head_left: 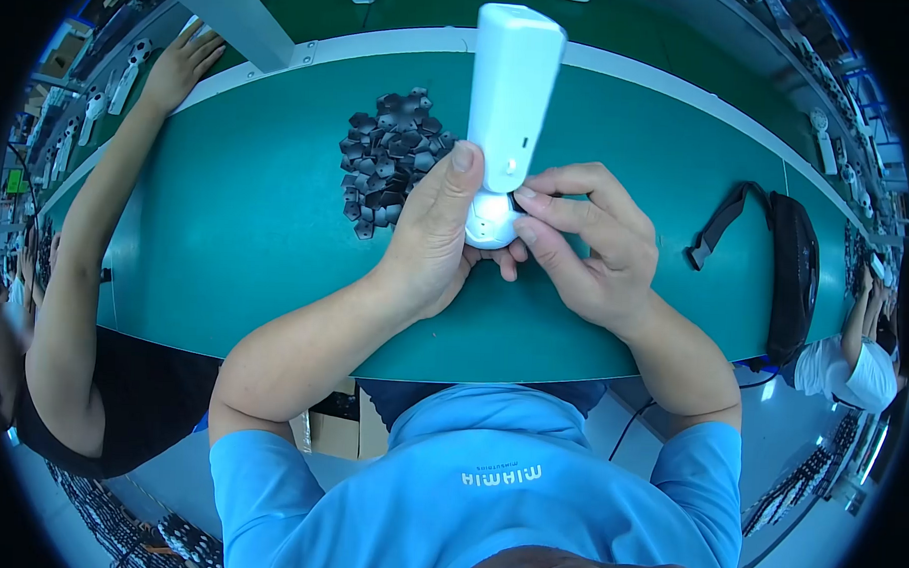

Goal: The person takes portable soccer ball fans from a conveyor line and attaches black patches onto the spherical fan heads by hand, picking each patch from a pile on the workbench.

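Observation:
My left hand (431, 228) is wrapped round the rounded base of a white plastic device (516, 91), whose long box-shaped body stands up away from me. Small holes show on the base and a dark slot on the body. My right hand (596, 239) pinches a small black piece (516, 200) against the right side of the base, just below the long body; the fingers hide most of this piece. Beyond my left hand lies a pile of small black plastic pieces (389, 152) on the green table.
A black bag with a strap (794, 266) lies at the table's right. A co-worker's arm (97, 201) reaches over the left end. A pale rail (662, 76) borders the far edge, with a post (229, 16) at upper left. White devices (825, 142) stand on side shelves.

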A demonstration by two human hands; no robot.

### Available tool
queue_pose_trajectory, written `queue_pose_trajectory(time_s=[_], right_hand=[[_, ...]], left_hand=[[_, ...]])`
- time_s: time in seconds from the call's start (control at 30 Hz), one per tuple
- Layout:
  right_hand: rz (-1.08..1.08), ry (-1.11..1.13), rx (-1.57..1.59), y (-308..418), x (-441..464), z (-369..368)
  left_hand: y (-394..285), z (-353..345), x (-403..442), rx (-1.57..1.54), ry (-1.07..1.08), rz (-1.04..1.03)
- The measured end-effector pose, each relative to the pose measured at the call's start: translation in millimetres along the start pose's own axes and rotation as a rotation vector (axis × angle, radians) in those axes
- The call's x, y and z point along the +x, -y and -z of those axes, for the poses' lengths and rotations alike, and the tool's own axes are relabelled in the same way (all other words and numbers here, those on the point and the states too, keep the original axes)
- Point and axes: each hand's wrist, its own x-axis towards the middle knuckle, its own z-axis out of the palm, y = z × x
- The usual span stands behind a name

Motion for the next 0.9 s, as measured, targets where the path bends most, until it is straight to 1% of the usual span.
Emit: queue_pose_trajectory(time_s=[0.1,0.13,0.2,0.23,0.27,0.3,0.33,0.37,0.4,0.43,0.5,0.53,0.57,0.63,0.7,0.73,0.77,0.83,0.9], right_hand=[[-0.405,-0.031,0.436,7,-2,-1],[-0.406,-0.031,0.436,8,-2,0],[-0.629,0.031,0.655,9,2,7],[-0.736,0.066,0.768,8,4,10],[-0.728,0.070,0.777,4,4,13],[-0.740,0.125,0.782,0,5,18],[-0.752,0.179,0.787,-3,8,22],[-0.764,0.231,0.789,-5,10,23],[-0.758,0.235,0.798,-5,9,21],[-0.719,0.251,0.680,1,8,19],[-0.649,0.273,0.440,12,7,16],[-0.655,0.272,0.441,11,6,15],[-0.513,0.280,0.355,11,6,14],[-0.226,0.294,0.177,9,7,13],[-0.210,0.318,0.170,3,8,14],[-0.192,0.342,0.167,0,7,15],[-0.177,0.365,0.164,-1,5,16],[-0.217,0.355,0.185,-8,2,14],[-0.263,0.332,0.237,-11,0,11]], left_hand=[[3,2,-1,0.037,0.006,-0.048],[6,4,-1,0.056,0.020,-0.080],[9,6,-1,0.081,0.033,-0.122],[10,7,-2,0.185,0.052,-0.159],[9,9,-2,0.289,0.068,-0.195],[8,11,-3,0.396,0.080,-0.231],[8,14,-2,0.408,0.069,-0.235],[9,16,-2,0.500,0.090,-0.333],[10,18,0,0.589,0.113,-0.429],[10,19,0,0.676,0.138,-0.523],[12,19,-1,0.624,0.103,-0.496],[14,18,-2,0.566,0.073,-0.469],[16,17,-3,0.508,0.044,-0.441],[15,17,-3,0.547,0.021,-0.457],[13,15,-2,0.627,-0.036,-0.494],[13,13,-3,0.619,-0.035,-0.488],[13,11,-5,0.579,-0.064,-0.431],[9,3,-5,0.504,-0.110,-0.317],[10,3,-2,0.456,-0.094,-0.310]])
